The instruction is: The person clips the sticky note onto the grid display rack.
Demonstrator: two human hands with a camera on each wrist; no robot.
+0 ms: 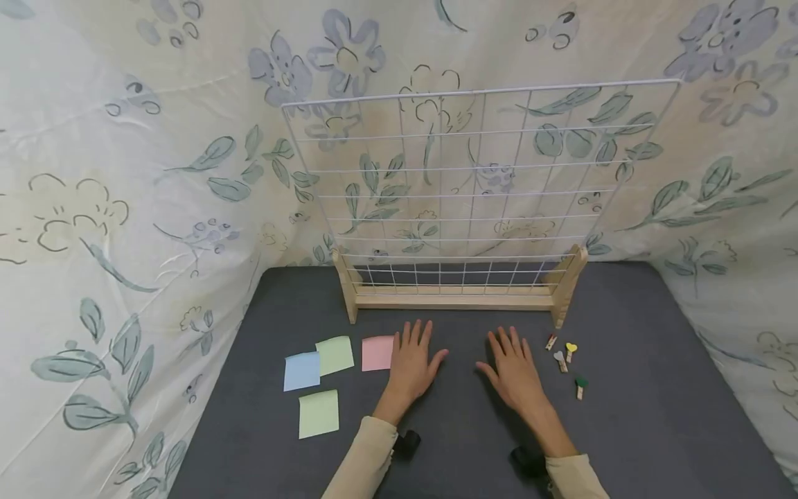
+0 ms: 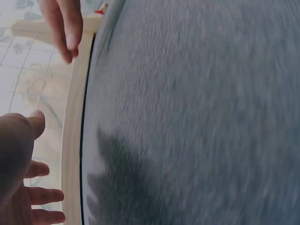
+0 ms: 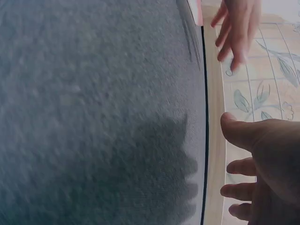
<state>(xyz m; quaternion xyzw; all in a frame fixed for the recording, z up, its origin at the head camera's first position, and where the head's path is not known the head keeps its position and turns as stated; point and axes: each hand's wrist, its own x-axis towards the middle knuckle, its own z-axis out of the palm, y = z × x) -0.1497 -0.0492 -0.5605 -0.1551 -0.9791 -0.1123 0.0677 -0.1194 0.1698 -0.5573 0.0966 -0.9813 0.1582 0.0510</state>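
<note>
My left hand (image 1: 411, 367) is held over the dark table with its fingers straight and thumb spread. Its fingers come close beside a pink sticky note (image 1: 377, 353), in the head view overlapping its right edge. My right hand (image 1: 514, 371) also hovers with straight fingers, left of several small wooden clips. These are a red-topped clip (image 1: 551, 342), a yellow heart clip (image 1: 570, 351), a grey heart clip (image 1: 560, 361) and a green-topped clip (image 1: 580, 388). Neither hand holds anything. Left of the pink note lie a blue note (image 1: 302, 372), a green note (image 1: 335, 355) and another green note (image 1: 318, 414).
Behind the hands stands a white wire grid (image 1: 472, 196) in a wooden base (image 1: 455, 302), near the table's back edge. Flower-printed cloth (image 1: 125, 229) hangs around the back and sides of the dark table (image 1: 636, 402). Black wrist cameras sit at both wrists.
</note>
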